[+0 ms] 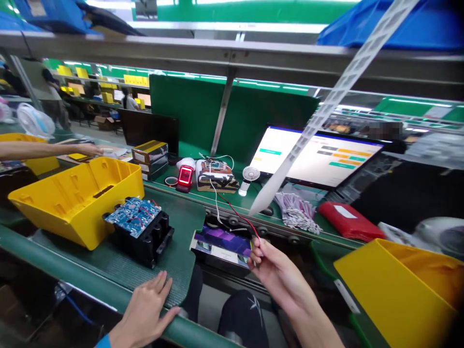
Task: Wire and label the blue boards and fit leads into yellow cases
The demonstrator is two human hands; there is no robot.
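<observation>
My left hand rests flat on the green mat at the bench's near edge, fingers spread, holding nothing. Just beyond it sits a black battery pack topped by a blue circuit board. My right hand pinches the end of a thin red and black wire that runs back to a small test box. Under that hand lies a purple-lit screen.
A yellow plastic shell stands left of the pack; a yellow bin is at the right. A red scanner, a small white fan, a monitor, purple cable ties, a red pouch. Another person's arm reaches in at far left.
</observation>
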